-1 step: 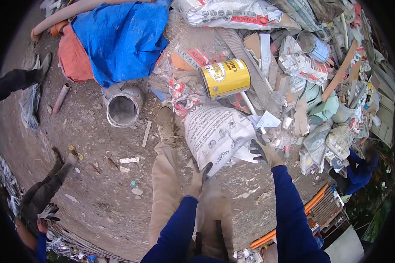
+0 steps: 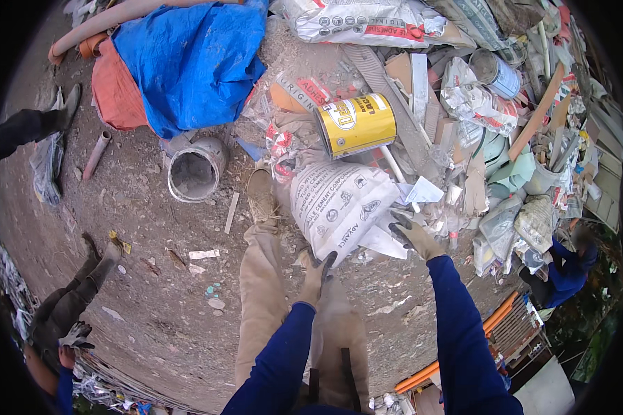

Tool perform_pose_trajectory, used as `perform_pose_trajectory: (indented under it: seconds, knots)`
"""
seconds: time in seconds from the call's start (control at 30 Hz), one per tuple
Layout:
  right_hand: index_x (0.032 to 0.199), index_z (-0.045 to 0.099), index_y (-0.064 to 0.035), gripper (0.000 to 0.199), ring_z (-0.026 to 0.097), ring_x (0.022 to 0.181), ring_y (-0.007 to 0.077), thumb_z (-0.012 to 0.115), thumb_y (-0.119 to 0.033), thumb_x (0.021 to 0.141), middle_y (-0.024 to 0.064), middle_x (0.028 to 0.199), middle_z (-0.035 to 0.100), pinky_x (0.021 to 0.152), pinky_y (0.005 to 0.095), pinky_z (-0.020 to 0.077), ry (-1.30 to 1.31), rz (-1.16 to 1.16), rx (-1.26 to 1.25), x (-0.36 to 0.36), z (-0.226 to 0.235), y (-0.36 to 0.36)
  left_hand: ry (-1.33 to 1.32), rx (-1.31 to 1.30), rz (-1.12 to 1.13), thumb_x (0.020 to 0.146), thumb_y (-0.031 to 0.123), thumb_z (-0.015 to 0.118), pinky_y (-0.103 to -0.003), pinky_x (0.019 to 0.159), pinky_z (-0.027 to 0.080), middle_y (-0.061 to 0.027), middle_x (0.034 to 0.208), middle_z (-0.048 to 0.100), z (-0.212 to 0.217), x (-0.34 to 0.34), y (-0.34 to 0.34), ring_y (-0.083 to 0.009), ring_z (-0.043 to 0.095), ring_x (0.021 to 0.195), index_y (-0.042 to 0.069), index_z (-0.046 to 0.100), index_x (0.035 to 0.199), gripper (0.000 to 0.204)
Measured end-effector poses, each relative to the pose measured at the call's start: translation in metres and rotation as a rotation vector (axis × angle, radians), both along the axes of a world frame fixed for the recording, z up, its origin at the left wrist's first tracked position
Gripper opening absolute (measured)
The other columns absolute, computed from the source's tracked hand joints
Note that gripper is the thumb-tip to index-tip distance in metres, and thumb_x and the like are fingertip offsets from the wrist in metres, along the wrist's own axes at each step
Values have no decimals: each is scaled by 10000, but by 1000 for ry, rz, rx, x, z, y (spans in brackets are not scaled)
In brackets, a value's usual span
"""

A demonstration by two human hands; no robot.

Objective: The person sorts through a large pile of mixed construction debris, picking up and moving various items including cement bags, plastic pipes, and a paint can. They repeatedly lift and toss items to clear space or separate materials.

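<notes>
A white printed cement sack (image 2: 339,207) hangs in front of me over dusty ground, beside my tan trouser leg and boot (image 2: 262,197). My left hand (image 2: 316,277), in a worn glove, grips the sack's lower edge. My right hand (image 2: 414,235), also gloved, holds the sack's right side by a loose white flap. Both my sleeves are dark blue. A yellow paint can (image 2: 356,124) lies on its side just beyond the sack's top.
A grey bucket (image 2: 194,173) stands to the left, below a blue tarp (image 2: 187,62) and an orange bag (image 2: 114,93). A rubble heap (image 2: 491,138) of sacks, boards and tins fills the right. One person (image 2: 567,270) crouches at right, another (image 2: 69,311) stands lower left.
</notes>
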State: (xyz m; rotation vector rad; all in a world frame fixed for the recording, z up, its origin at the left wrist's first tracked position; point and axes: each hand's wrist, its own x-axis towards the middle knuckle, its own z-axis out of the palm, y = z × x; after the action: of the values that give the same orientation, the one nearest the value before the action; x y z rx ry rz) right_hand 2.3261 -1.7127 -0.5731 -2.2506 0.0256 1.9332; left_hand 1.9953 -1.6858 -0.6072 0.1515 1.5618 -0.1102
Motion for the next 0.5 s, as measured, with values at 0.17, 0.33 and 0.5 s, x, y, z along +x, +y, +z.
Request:
perform_pose_trajectory:
  seconds: [0.17,0.33,0.5]
  knots:
    - [1529,414,-12,763,539,1339,362,702,-394,935,259,1448,542,1124,417,419,-549,419,148,-7,-58,24,124,124,357,850,88,839,-309,721,538,-11,1245,656,-84,-14,-26,-165,645,1067,182,482,1459,713]
    - [1508,416,9,891,463,1378,442,803,-419,829,319,1441,503,1162,467,384,-673,691,284,-38,-62,57,265,315,416,866,31,801,-299,638,502,-12,1210,655,-115,-41,-52,-149,632,991,183,384,1516,788]
    - [1406,514,10,766,507,1308,448,842,-304,789,294,1370,547,1111,489,425,-678,710,244,-109,-46,76,411,-108,661,927,52,732,-315,735,528,-17,1118,674,-123,-51,-34,-162,646,943,117,575,1367,471]
